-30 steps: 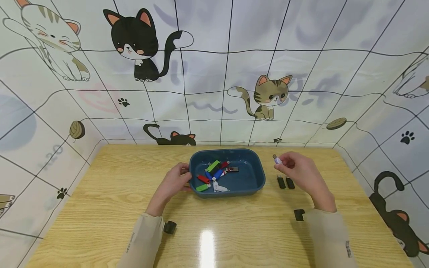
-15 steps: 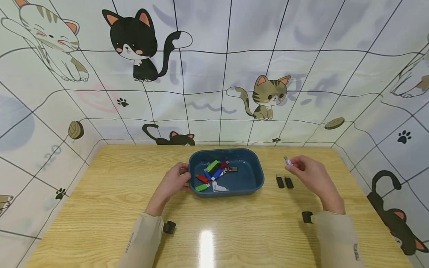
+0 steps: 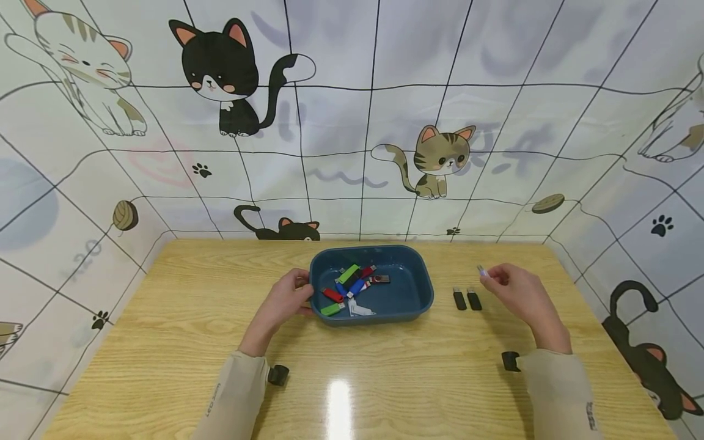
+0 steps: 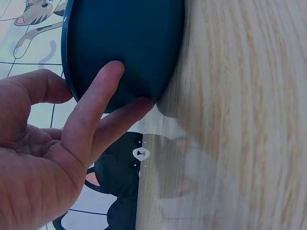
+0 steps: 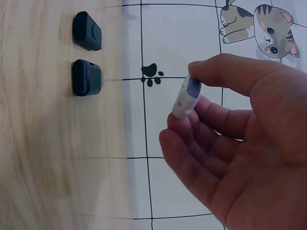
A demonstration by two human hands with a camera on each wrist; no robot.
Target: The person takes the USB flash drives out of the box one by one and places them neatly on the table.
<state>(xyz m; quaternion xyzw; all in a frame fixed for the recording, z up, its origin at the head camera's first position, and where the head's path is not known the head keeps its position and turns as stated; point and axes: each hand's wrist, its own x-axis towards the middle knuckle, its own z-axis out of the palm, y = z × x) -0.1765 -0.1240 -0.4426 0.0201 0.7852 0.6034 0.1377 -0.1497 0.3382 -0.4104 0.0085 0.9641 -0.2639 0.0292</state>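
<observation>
My right hand pinches a small white-and-lavender USB stick between thumb and fingertips, above the right part of the table. Its metal plug points away from the hand in the head view. Just left of that hand, two black USB sticks lie side by side on the wood. My left hand rests against the left end of a blue plastic bin. The left wrist view shows fingers touching the bin's outer wall. Inside lie several USB sticks, among them a green one and a red one.
A light wooden table carries everything. Behind and beside it hangs a white cloth printed with cats and grid lines. Black wrist devices show at both cuffs.
My right hand has moved to the right and slightly nearer, away from the bin, with the white-and-lavender USB stick still pinched. The left hand and bin keep their places.
</observation>
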